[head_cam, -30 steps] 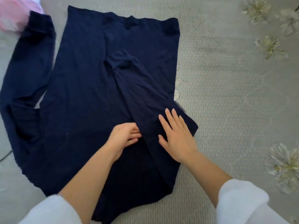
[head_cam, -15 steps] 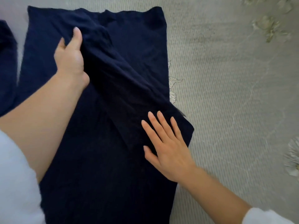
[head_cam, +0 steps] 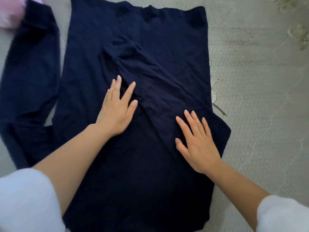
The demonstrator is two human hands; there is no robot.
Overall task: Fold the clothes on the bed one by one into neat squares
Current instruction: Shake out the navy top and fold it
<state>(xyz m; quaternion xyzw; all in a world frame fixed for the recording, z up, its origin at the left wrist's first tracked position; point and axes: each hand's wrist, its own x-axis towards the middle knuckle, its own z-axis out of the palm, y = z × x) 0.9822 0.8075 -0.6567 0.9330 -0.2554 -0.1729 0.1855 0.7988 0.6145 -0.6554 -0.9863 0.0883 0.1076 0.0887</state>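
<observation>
at the top left corner a blurred pink cloth (head_cam: pixel 10 12) shows, with the cuff of the outstretched sleeve (head_cam: pixel 30 72) lying against it. this sleeve runs down the left side, parted from the body by a strip of bare bedspread, and joins the navy long-sleeved top (head_cam: pixel 87 47) lower down. the top lies flat in the middle of the grey bedspread (head_cam: pixel 259 114), its far edge straight near the top of the view. the left hand (head_cam: pixel 115 109) rests flat on the body, fingers straight and spread, touching the edge of the folded sleeve (head_cam: pixel 150 72), which crosses the body diagonally. the right hand (head_cam: pixel 199 144) presses flat, fingers straight, on the folded-in right side near its outer edge. to the right the bedspread lies open, with embroidered flowers (head_cam: pixel 299 34) near the top corner.
</observation>
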